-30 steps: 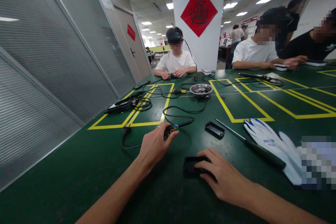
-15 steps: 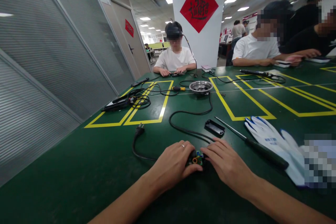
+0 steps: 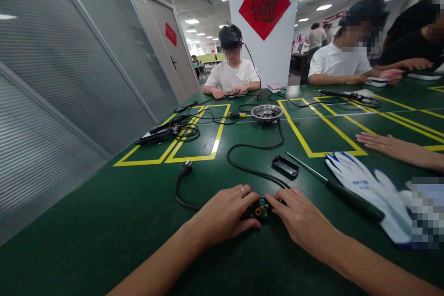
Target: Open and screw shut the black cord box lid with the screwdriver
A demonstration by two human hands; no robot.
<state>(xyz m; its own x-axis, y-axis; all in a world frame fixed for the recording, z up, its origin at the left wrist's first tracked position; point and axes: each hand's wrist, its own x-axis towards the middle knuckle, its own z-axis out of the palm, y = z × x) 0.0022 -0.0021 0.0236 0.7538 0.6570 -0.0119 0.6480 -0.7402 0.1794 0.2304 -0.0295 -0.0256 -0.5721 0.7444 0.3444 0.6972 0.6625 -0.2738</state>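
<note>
- Green table (image 3: 104,222) with yellow tape boxes (image 3: 194,148) fills the view; a white pillar (image 3: 277,55) with a red sign (image 3: 264,1) stands at 12 o'clock.
- Left hand (image 3: 225,215), a ring on one finger, is curled narrow over the left end of the board (image 3: 259,210), with the thumb tucked under its near edge, holding it.
- Right hand (image 3: 301,222) lies palm down with fingers close together, tips touching the board's right end; whether it grips cannot be told.
- The board sits low on the table between the two hands, near the front edge, showing small orange and blue parts.
- A black cable (image 3: 243,166) runs from the board toward 12 o'clock and loops back to a plug (image 3: 185,166) at 10 o'clock.
- A black cover (image 3: 285,166) lies at 1 o'clock of the board, apart from it.
- A screwdriver (image 3: 347,192) lies at 2 o'clock, tip pointing at the cover.
- White gloves (image 3: 364,185) rest at 3 o'clock, touching the screwdriver's handle.
- A metal bowl (image 3: 266,112) stands far off at 12 o'clock.
- A co-worker's hand (image 3: 385,144) lies flat on the table at 2 o'clock, beyond the gloves.
- A person in a white shirt (image 3: 232,78) sits at the far end at 12 o'clock; more people sit at 1 to 2 o'clock.
</note>
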